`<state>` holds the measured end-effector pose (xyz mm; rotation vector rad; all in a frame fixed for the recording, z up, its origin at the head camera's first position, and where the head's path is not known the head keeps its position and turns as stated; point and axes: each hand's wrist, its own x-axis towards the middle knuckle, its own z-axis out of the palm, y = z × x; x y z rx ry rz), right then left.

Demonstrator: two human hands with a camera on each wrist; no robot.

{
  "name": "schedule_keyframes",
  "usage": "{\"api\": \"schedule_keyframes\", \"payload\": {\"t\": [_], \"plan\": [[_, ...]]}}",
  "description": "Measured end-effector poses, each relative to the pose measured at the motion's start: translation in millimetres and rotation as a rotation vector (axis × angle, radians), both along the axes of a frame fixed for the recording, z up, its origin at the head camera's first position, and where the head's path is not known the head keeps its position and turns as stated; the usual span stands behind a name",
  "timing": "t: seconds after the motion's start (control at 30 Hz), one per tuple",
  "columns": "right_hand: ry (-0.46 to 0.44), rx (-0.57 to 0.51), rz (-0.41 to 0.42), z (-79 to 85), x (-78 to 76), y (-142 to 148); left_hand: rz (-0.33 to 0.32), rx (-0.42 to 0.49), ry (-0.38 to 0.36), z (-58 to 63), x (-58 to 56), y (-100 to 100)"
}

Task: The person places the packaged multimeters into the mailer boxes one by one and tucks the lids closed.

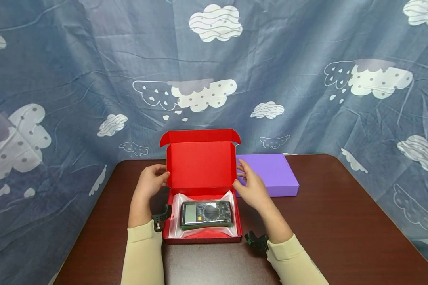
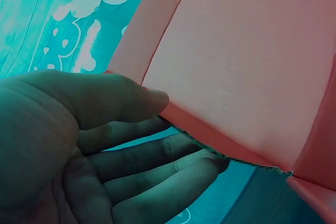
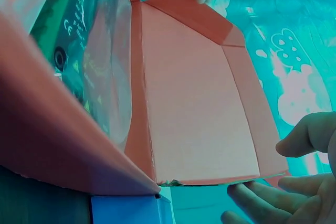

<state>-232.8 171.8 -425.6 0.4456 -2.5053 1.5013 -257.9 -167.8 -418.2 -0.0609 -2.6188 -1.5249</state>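
Note:
A red cardboard box stands on the table with its lid raised upright. Inside it lies a multimeter in a clear plastic bag. My left hand pinches the lid's left edge; in the left wrist view the thumb lies on the inner face and the fingers are behind it. At the lid's right edge is my right hand, its thumb and fingers spread. In the right wrist view, the right fingers are close beside that edge, with the thumb held apart.
Behind the right hand, a closed purple box sits on the dark brown table. A blue curtain with white clouds hangs behind and at both sides. Black wrist mounts are on both arms.

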Motion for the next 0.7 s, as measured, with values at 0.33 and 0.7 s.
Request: {"api": "schedule_keyframes", "payload": {"t": [0.33,0.7], "plan": [[-0.014,-0.019,0.045,2.0,2.4,-6,-0.016,-0.026,0.021,2.3,6.6,-3],[-0.045,-0.033,0.06,7.7,3.0,0,-0.103,0.033,0.017,3.5,17.7,-5]]}}
